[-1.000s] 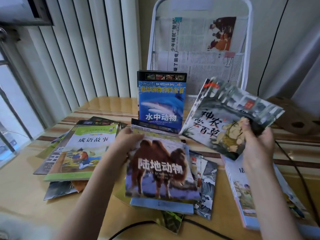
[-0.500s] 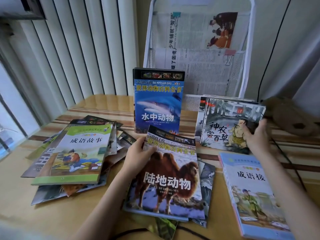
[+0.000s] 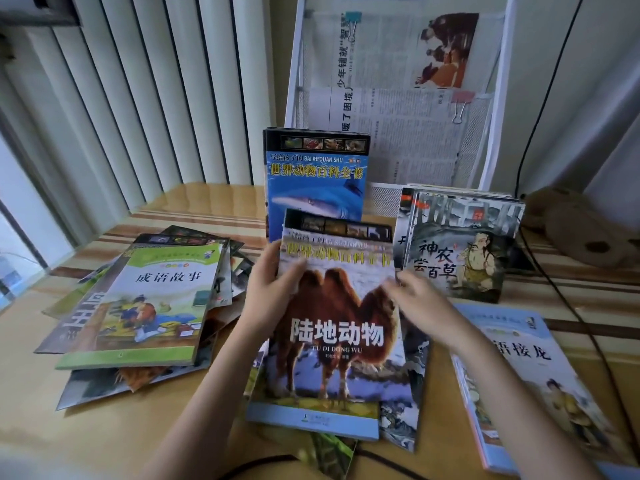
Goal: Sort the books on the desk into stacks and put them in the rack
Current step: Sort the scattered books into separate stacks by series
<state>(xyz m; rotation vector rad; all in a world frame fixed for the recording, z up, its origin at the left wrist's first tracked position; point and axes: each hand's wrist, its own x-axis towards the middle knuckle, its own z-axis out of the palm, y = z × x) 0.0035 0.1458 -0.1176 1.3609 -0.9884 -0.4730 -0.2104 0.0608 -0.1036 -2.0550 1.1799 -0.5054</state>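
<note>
Two hands are all we see of the person, the arms running out at the lower edge. Our left hand point(image 3: 273, 292) grips the upper left edge of the camel book point(image 3: 337, 327), thumb over the cover; our right hand point(image 3: 420, 301) is blurred at that book's right edge, its fingers stretched out and relaxed, and we cannot tell whether they touch the cover. The camel book lies tilted on a small heap whose lower books show only as edges, so we cannot count them. Behind it one shark book point(image 3: 317, 181) stands upright at the foot of the white rack point(image 3: 502, 98), with at least one more book hidden behind it. To the right, a few thin books lean there too, the ink-painting book point(image 3: 460, 251) in front; the rest show only as slivers. On the left a loose pile is topped by the green-edged storybook point(image 3: 156, 306), and the covers beneath are mostly hidden. At lower right the pale blue book point(image 3: 540, 386) is partly covered by our right arm and cut by the frame. Two clipped newspapers point(image 3: 398, 98) hang in the rack. The desk point(image 3: 104, 438) is glossy yellow wood with brown stripes; vertical blinds point(image 3: 156, 98) hang on the left, a black cable point(image 3: 568, 306) runs down the right, and a brown soft thing point(image 3: 575, 226) lies there, unclear.
</note>
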